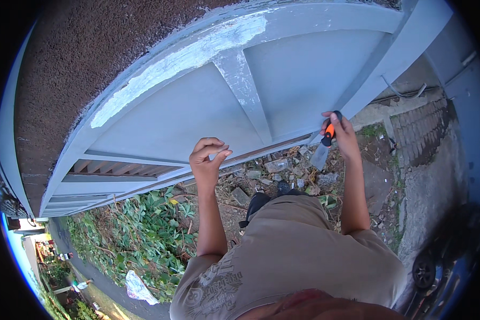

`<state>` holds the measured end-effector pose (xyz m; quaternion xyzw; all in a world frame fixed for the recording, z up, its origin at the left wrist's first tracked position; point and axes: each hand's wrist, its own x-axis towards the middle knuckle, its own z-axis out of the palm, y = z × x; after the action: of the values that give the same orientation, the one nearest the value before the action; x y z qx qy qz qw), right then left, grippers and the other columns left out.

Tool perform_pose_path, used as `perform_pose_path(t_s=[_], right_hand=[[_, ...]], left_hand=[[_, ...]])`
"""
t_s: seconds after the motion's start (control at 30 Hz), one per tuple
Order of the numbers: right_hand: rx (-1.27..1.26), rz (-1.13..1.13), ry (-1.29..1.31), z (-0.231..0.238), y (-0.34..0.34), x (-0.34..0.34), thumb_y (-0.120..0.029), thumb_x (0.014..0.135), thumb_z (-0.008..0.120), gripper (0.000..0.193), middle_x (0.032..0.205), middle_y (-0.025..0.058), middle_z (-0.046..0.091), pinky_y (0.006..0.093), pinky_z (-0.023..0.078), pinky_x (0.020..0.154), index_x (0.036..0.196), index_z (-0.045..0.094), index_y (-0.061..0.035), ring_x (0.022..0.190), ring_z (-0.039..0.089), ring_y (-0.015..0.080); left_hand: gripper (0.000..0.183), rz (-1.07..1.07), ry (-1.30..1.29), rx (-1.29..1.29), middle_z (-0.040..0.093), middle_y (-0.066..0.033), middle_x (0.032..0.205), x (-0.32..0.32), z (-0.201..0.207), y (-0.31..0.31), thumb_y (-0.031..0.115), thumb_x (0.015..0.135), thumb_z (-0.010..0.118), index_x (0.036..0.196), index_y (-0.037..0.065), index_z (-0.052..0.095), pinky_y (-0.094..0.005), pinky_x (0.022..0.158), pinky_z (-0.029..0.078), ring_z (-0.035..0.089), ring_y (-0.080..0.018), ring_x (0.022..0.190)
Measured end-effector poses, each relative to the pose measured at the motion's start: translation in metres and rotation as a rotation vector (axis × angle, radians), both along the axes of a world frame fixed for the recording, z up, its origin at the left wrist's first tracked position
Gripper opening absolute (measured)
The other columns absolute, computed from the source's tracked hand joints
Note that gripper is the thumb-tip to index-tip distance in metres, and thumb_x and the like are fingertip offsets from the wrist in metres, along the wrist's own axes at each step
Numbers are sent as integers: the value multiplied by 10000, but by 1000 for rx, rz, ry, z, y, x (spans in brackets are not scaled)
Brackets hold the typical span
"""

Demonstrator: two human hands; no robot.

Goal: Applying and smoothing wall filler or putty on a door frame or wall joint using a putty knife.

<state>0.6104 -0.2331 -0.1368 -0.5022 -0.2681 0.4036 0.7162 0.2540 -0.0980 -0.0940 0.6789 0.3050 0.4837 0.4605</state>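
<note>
My right hand (344, 137) grips a putty knife (327, 140) with a black and orange handle; its flat metal blade points down and away from the wall. My left hand (207, 158) is raised at the left, fingers curled and thumb near the fingertips in a pinch. Whether something small sits between them I cannot make out. Both hands are in front of a grey-blue panelled wall (176, 112). Along its curved upper rail runs a rough white patch (181, 60), and pale scuffs mark the upright strip (241, 85) between two panels.
Rubble and broken stones (277, 165) lie along the wall's foot. Leafy plants (138, 240) grow at the left, with a pale plastic sheet (139, 288) beside the road. A rough brown surface (80, 64) borders the wall above. A parked vehicle's wheel (424, 272) shows lower right.
</note>
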Motion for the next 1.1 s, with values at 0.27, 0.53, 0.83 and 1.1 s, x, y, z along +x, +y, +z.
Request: perform_pose_path(t_s=[0.27,0.53,0.83,1.1], right_hand=[[-309,371,-660,-14,10,-67,-360,959,686,357,641,36,506,312,402,574,881,615,-19,621,476,132],[155,166,-260,42,41,-96,-212,959,665,343,529,3,503,264,374,451,697,536,-32,470,487,94],[1047,309,-574,314,30,-93,-409,987,425,317,677,16,474,339,362,518,914,539,-122,505,380,133],[891,-13,-507,295,134,-156,-476,939,451,437,487,50,399,302,334,378,708,450,-105,373,344,147]], left_hand=[[55,104,71,-75,703,-97,977,7,1,-6,-17,817,774,866,1,756,-301,821,521,650,-164,894],[43,111,284,-39,694,-75,891,-26,-36,-9,7,819,784,845,-6,752,-307,774,484,633,-165,833],[106,135,229,-64,703,-75,916,-49,-45,0,65,898,732,984,10,757,-285,758,480,621,-161,816],[116,111,215,-23,694,-52,906,-105,-57,36,94,935,707,999,6,747,-243,716,486,611,-106,782]])
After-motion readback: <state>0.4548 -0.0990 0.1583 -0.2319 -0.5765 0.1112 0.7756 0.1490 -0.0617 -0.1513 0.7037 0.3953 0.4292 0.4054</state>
